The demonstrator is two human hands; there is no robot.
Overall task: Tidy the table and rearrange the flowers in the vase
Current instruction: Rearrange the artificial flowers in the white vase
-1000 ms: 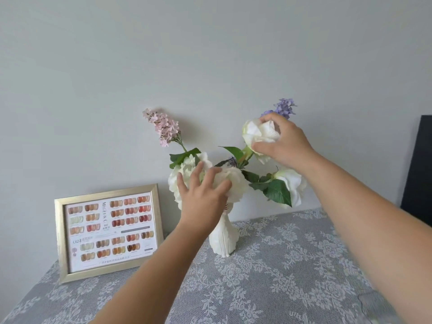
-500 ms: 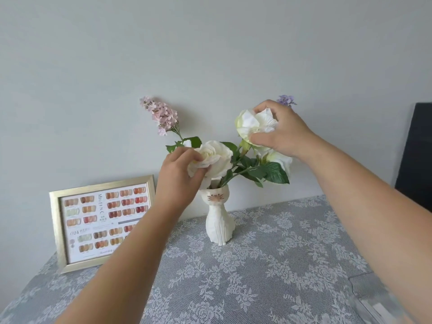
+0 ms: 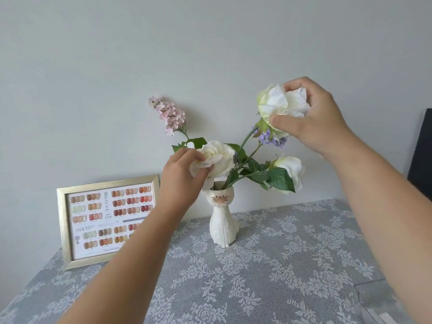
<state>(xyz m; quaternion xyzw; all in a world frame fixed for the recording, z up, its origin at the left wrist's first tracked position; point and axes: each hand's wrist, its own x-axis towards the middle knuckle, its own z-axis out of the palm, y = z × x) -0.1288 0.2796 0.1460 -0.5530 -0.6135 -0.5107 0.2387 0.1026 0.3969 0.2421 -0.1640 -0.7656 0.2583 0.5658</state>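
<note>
Right hand (image 3: 313, 118) raised its white rose (image 3: 278, 106); frame (image 3: 107, 220) beside vase (image 3: 222, 220).

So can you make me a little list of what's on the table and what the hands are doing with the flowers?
vase: white cat-shaped vase, upright on the lace tablecloth
left hand: left hand pinches the petals of a low white rose
right hand: right hand grips the tall white rose
untouched flowers: pink sprig, purple sprig, third white rose
beside vase: gold picture frame, leaning on the wall
</note>
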